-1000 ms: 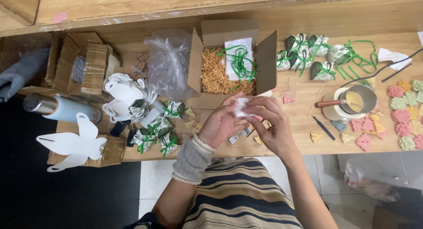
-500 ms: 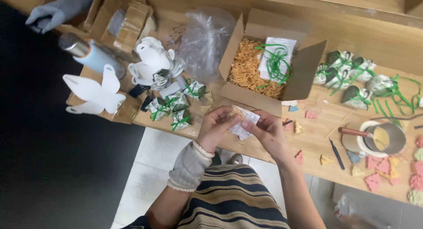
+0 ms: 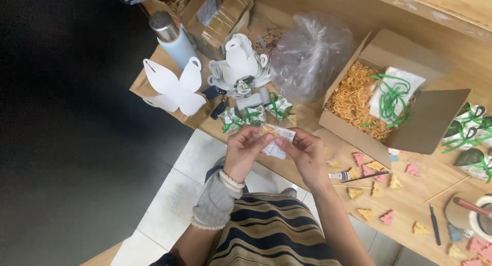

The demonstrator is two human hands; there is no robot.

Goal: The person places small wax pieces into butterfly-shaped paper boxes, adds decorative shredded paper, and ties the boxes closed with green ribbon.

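Both hands meet over the near edge of the wooden table (image 3: 410,209). My left hand (image 3: 246,151) and my right hand (image 3: 303,152) pinch a small white paper packet (image 3: 277,141) between their fingertips, with a bit of yellow showing at its top. Just beyond the hands lie several small white packets tied with green ribbon (image 3: 253,115). A grey knitted cuff covers my left wrist.
An open cardboard box (image 3: 420,128) holds orange shredded filler and a ribbon-tied white packet. A clear plastic bag (image 3: 310,53), white paper cut-outs (image 3: 171,87), a metal bottle (image 3: 171,38), stacked cardboard pieces, small pink and yellow triangles (image 3: 374,174) and a cup with a brush (image 3: 474,215) surround it.
The view has swung so the table sits more diagonally and farther right. Both hands keep hold of the white packet and have shifted little relative to each other.
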